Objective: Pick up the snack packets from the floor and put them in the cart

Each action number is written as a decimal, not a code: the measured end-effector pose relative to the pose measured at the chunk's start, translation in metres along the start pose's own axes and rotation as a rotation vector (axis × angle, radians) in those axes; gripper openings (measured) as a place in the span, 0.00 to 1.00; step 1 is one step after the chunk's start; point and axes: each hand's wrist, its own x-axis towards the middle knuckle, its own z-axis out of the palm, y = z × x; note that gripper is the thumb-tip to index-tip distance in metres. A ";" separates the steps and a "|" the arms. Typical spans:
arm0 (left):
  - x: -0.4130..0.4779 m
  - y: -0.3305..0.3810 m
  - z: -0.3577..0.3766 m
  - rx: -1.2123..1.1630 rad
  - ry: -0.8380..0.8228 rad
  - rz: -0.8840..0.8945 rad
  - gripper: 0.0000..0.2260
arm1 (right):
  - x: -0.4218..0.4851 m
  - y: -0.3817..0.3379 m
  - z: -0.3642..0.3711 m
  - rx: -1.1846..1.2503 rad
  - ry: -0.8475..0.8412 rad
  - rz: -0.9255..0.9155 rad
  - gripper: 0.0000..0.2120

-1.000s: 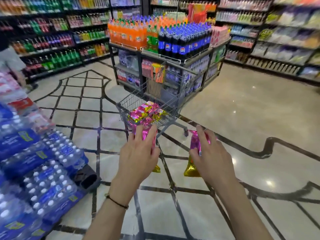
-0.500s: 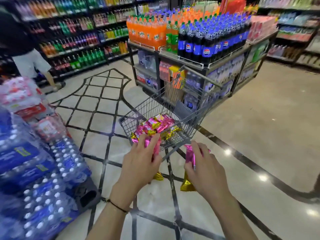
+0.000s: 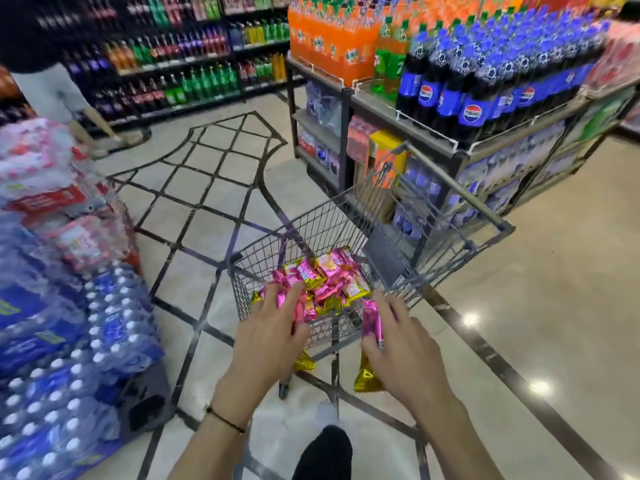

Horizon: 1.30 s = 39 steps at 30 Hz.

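**While We Hold Two, Others Lie Stowed**

While we stand at the wire cart (image 3: pixel 325 230) mid-frame, our left grip (image 3: pixel 270 337) is clamped on one pink-and-gold snack packet (image 3: pixel 304 362) and our right grip (image 3: pixel 405 348) on a second packet (image 3: pixel 371 322), both at the basket's near rim, lower centre. More packets (image 3: pixel 325 275) lie piled inside the basket. Bottled water packs (image 3: pixel 52 341) fill the left edge.

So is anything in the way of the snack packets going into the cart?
The left hand grips one pink-and-gold snack packet, the right hand a second packet, both just outside the cart's near wire wall. Only that wall is between; the basket top is open.
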 end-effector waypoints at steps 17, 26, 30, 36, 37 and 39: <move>0.248 -0.027 0.083 -0.072 -0.145 -0.275 0.28 | 0.287 0.055 0.041 -0.094 -0.289 -0.116 0.31; 0.308 -0.048 0.153 -0.059 -0.256 -0.473 0.27 | 0.407 0.080 0.125 -0.140 -0.523 -0.328 0.31; 0.326 -0.071 0.187 -0.080 -0.322 -0.523 0.26 | 0.439 0.084 0.179 -0.185 -0.638 -0.388 0.33; 0.343 -0.115 0.242 -0.073 -0.421 -0.582 0.28 | 0.470 0.080 0.249 -0.198 -0.717 -0.398 0.31; 0.345 -0.122 0.252 -0.067 -0.445 -0.597 0.29 | 0.473 0.078 0.259 -0.202 -0.711 -0.397 0.31; 0.347 -0.137 0.271 -0.075 -0.488 -0.624 0.30 | 0.480 0.074 0.279 -0.207 -0.698 -0.396 0.31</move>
